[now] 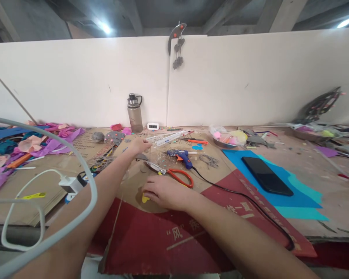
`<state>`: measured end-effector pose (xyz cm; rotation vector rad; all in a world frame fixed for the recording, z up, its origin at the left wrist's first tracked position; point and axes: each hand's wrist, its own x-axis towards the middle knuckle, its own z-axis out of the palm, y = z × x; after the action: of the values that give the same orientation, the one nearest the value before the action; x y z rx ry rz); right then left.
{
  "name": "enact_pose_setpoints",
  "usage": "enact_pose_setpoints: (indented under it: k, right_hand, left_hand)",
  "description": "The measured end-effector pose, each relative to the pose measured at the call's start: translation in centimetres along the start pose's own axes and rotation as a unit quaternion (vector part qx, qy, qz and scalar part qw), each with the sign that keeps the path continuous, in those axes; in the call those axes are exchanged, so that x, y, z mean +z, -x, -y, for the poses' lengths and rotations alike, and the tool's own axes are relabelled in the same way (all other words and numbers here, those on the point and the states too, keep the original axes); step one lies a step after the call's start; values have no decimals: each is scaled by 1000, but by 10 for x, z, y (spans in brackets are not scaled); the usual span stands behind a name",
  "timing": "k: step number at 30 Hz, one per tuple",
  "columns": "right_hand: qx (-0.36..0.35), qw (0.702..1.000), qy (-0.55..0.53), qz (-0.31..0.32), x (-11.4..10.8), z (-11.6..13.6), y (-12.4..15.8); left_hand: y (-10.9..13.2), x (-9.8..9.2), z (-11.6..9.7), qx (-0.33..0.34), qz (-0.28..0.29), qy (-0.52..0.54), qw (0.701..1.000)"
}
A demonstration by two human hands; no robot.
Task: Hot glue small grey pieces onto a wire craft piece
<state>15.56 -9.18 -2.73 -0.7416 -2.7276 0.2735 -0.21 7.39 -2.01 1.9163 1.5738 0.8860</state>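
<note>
My left hand (140, 146) reaches forward to the near left end of several clear glue sticks (171, 137). Its fingers are drawn together, and whatever may be between them is too small to make out. A grey scrap (141, 157) lies just below that hand. My right hand (166, 191) rests low over the cardboard, its curled fingers on a small yellow cutout (145, 198) that shows partly under the fingertips. Beyond it lie scissors with red handles (180, 176), blades pointing left, and a blue glue gun (182, 157).
The glue gun's black cable (235, 190) crosses the red-printed cardboard (151, 240). A phone (266, 175) lies on blue sheets (305, 197) at right. At the back stand a bottle (135, 116) and a small timer (153, 126). A white cable (87, 166) loops across the left foreground.
</note>
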Motion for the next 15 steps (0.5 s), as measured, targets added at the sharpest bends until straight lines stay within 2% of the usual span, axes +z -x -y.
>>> enact_pose_setpoints:
  k: [3, 6, 9, 12, 13, 15]
  right_hand:
    - [-1, 1000, -10, -3, 1, 0, 0]
    - [-2, 1000, -16, -12, 3, -1, 0]
    - [0, 999, -33, -41, 4, -4, 0]
    - [35, 986, -92, -134, -2, -12, 1]
    - [61, 974, -121, -181, -5, -15, 2]
    - [129, 932, -184, -283, -12, -24, 3]
  left_hand:
    - [-1, -10, -2, -14, 8, 89, 996]
    - [2, -16, -10, -38, 45, 226, 972]
    - [7, -24, -22, -48, 79, 295, 951]
    - [12, -36, -38, -32, 82, 336, 938]
    - [14, -40, -43, -17, 82, 373, 924]
    - [18, -49, -54, 16, 89, 433, 897]
